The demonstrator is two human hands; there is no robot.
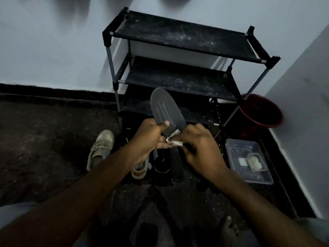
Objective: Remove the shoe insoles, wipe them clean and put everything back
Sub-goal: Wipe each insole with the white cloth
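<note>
My left hand (148, 139) grips a grey insole (164, 108) near its heel end, with the toe end pointing up and away and the thumb across its face. My right hand (201, 148) presses a small white cloth (175, 139) against the insole's lower edge. Below the hands, on the dark floor, lie a black shoe (162, 163) with white lettering and a second dark insole (177, 166). A beige sneaker (101, 148) lies to the left, and another beige shoe (139, 171) shows partly under my left wrist.
A black three-tier shoe rack (181, 75) stands against the white wall just beyond the hands. A red basin (261, 111) sits at its right. A clear plastic tray (249, 161) holding cloths lies on the floor at the right, near the side wall.
</note>
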